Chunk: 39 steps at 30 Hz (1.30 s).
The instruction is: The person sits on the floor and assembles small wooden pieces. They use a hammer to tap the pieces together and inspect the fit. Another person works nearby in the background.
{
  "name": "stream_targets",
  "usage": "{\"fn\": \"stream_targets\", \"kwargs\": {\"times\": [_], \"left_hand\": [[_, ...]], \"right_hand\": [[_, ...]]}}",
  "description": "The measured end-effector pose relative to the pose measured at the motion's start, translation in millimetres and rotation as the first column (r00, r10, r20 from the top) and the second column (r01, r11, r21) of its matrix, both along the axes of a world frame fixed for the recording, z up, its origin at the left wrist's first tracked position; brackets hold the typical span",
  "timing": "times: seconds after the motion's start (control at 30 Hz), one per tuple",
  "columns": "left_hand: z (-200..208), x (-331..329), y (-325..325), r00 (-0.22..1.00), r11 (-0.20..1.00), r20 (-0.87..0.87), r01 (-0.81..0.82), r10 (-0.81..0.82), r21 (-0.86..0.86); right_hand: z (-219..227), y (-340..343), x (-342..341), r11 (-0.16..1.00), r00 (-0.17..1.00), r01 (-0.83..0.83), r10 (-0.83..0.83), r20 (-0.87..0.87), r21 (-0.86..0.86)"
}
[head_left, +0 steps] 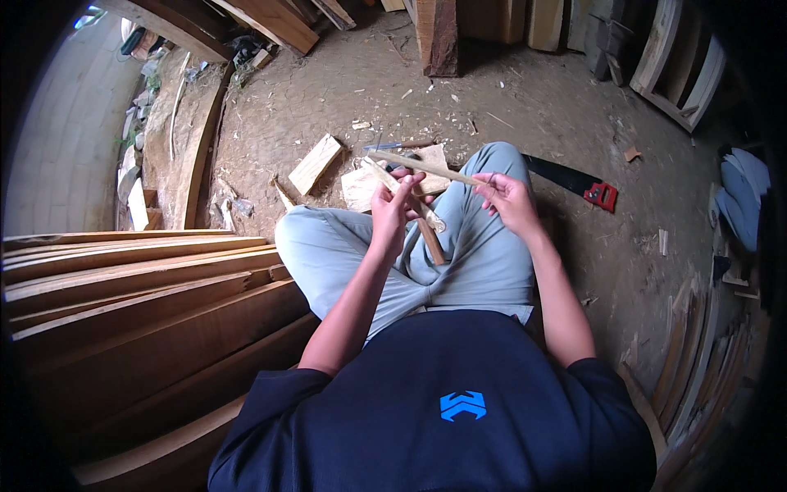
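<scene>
My left hand (393, 209) is closed around a short, pale, rough wooden stick (434, 220) that slants across above my lap. Between the thumb and fingers of my right hand (508, 199) is one end of a thin wooden strip (438, 170). The strip's far end points left and crosses over the top of the short stick; whether they touch I cannot tell. Below my left hand a brown wooden handle (431, 243) shows between my legs, its other end mostly hidden. Beyond the hands lie pale wood blocks (357, 189) and a slim tool with a blue part (399, 145).
A handsaw with a red handle (602, 196) lies right of my knee. Another wood block (316, 164) rests on the dirt floor (328, 90) among chips. Stacked planks (147, 287) stand close at left, more boards (689, 361) at right. A wooden post (437, 41) rises ahead.
</scene>
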<state>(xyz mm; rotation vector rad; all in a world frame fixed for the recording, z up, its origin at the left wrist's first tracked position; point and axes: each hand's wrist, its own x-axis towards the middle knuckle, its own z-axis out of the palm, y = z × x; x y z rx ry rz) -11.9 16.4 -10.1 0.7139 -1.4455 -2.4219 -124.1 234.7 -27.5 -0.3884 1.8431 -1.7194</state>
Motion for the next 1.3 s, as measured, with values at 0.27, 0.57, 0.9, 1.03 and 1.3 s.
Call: {"fn": "stream_targets", "kwargs": {"times": [0.27,0.57,0.9,1.03,1.3], "left_hand": [[-20,14,-50,0.99,1.0,0.139,-0.027,0.024,0.013],[-74,41,-117,0.966,0.996,0.254,0.059,-0.042,-0.06],[-95,34,-120,0.943,0.981,0.318,0.145,-0.098,-0.13],[-93,34,-117,0.954,0.994,0.293,0.086,-0.063,-0.067],[-102,35,-121,0.962,0.994,0.267,0.081,-0.06,-0.069]], "right_hand": [[-16,19,-19,0.945,0.937,0.325,-0.318,-0.141,0.029],[-38,6,-13,0.889,0.84,0.447,-0.377,-0.39,0.103],[-34,5,-13,0.877,0.809,0.447,-0.313,-0.497,0.174],[-35,7,-13,0.879,0.797,0.448,-0.309,-0.519,0.166],[-36,7,-13,0.884,0.785,0.44,-0.292,-0.546,0.159]]}}
